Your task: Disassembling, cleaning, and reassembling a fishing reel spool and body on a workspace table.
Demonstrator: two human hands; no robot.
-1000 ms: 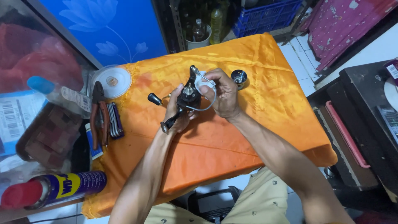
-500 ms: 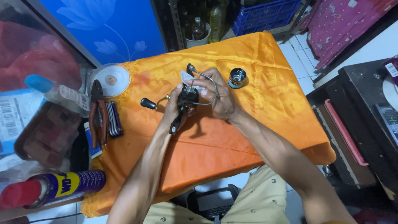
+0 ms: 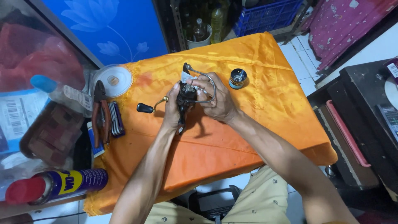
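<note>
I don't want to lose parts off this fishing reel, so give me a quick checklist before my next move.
1. Left hand grips the fishing reel: ok.
2. Right hand presses a white cloth on the reel's top: ok.
3. Crank knob clear of the pliers: ok.
4. Spool upright on the orange cloth, away from the edge: ok.
5. Small screws accounted for: cannot tell.

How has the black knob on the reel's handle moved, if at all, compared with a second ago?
Yes. The black knob has swung left, toward the pliers, and slightly down over the orange cloth.
</note>
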